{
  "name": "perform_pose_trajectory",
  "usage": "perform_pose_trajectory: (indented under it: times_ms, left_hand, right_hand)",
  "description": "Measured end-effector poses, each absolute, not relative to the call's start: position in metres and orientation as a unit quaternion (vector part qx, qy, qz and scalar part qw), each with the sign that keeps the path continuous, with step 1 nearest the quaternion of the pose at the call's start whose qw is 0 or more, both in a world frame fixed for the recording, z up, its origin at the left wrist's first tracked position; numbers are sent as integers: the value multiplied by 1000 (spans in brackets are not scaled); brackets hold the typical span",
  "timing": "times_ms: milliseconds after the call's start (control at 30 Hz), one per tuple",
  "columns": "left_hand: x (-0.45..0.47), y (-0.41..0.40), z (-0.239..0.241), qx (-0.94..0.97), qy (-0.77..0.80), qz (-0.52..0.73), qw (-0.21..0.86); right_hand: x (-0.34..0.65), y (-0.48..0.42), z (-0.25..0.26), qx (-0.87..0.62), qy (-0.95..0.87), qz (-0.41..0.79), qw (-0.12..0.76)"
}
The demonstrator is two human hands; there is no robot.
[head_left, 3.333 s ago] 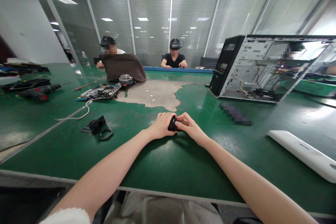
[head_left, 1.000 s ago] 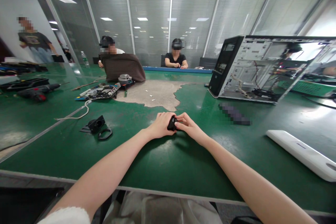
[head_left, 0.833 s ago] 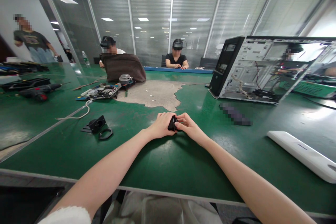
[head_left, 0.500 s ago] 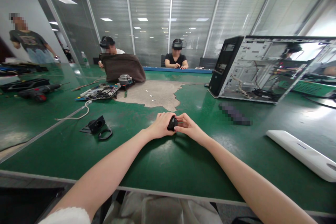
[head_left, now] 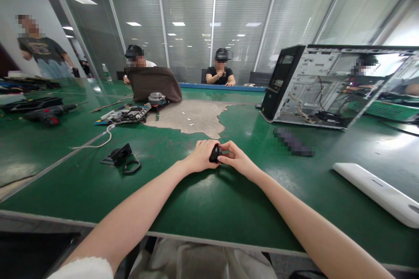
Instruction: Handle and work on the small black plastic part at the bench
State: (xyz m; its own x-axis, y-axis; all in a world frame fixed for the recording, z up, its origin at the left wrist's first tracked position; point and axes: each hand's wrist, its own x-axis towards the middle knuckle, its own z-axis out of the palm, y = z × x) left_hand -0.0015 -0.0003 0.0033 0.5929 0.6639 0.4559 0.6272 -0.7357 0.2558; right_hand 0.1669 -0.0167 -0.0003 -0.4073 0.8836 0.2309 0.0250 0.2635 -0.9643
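Note:
Both my hands meet on the green table (head_left: 203, 209) around a small black part (head_left: 214, 154). My left hand (head_left: 201, 156) is curled round its left side. The fingers of my right hand (head_left: 236, 158) pinch its right side. Most of the part is hidden between my fingers, so its shape is unclear. Left of my hands lie another black part with a round hole (head_left: 120, 154) and a black ring (head_left: 131, 166).
An open computer case (head_left: 327, 85) lies on its side at the back right. A white panel (head_left: 376, 192) rests at the right. A circuit board (head_left: 126, 114), a white cable (head_left: 98, 139) and a power drill (head_left: 46, 117) lie at the left. Two people sit at the far side; another stands at the far left.
My hands stay on the black part with only slight finger shifts. A person has come into view at the far left and moved about there.

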Motion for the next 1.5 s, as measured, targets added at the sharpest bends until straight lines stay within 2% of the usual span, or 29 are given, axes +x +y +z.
perform_pose_trajectory:
  times_ms: [467, 667, 1067, 1267, 1500]
  left_hand:
    - [-1, -1, 4, 889, 370, 267, 45]
    - [-1, 0, 3, 892, 364, 266, 36]
    - [-1, 0, 4, 891, 363, 270, 44]
    - [-1, -1, 5, 890, 366, 268, 47]
    - [0, 0, 3, 887, 370, 272, 45]
  right_hand:
    - [164, -16, -1, -380, -649, 489, 442]
    - [168, -20, 6, -313, -674, 516, 425]
    - [165, -16, 1, -377, -645, 498, 440]
    - [169, -17, 2, -321, -675, 514, 421]
    - [164, -17, 2, -344, -655, 502, 447]
